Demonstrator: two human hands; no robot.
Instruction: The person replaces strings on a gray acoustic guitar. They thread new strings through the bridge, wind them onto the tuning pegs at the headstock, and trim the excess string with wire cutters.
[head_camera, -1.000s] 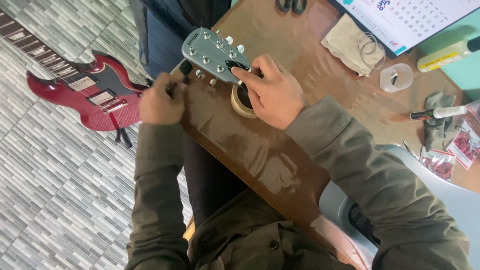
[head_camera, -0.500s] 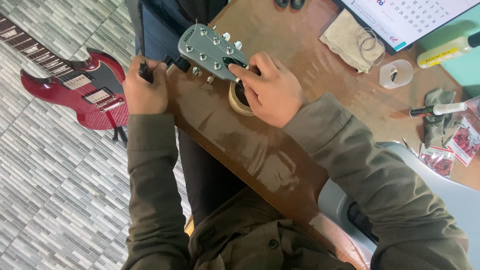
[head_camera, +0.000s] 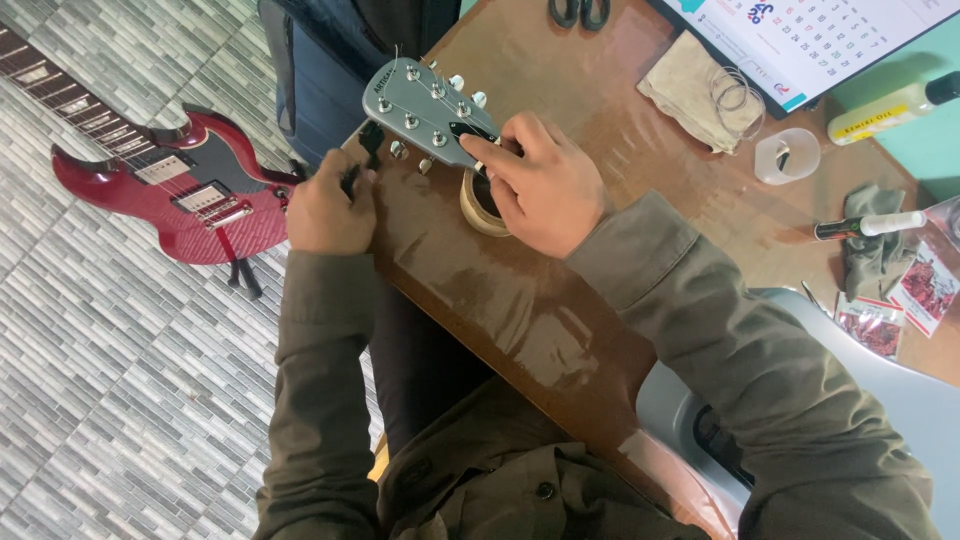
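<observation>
A grey guitar headstock (head_camera: 420, 108) with silver tuning pegs rests on a roll of tape (head_camera: 478, 205) at the corner of the brown table (head_camera: 520, 300). My right hand (head_camera: 540, 185) lies on the headstock's near end, fingers pressing by the nut. My left hand (head_camera: 328, 210) is closed around a black string winder (head_camera: 365, 145) fitted on a peg at the headstock's left edge.
A red electric guitar (head_camera: 170, 185) lies on the grey tiled floor to the left. On the table are a beige cloth with coiled strings (head_camera: 705, 90), a small clear cup (head_camera: 785, 155), a bottle (head_camera: 890, 110), a pen-like tool (head_camera: 870, 225), string packets (head_camera: 900, 305) and a calendar (head_camera: 820, 40).
My left hand swung out to the left with the winder, then came back right and down beside the headstock. My right hand stayed on the headstock.
</observation>
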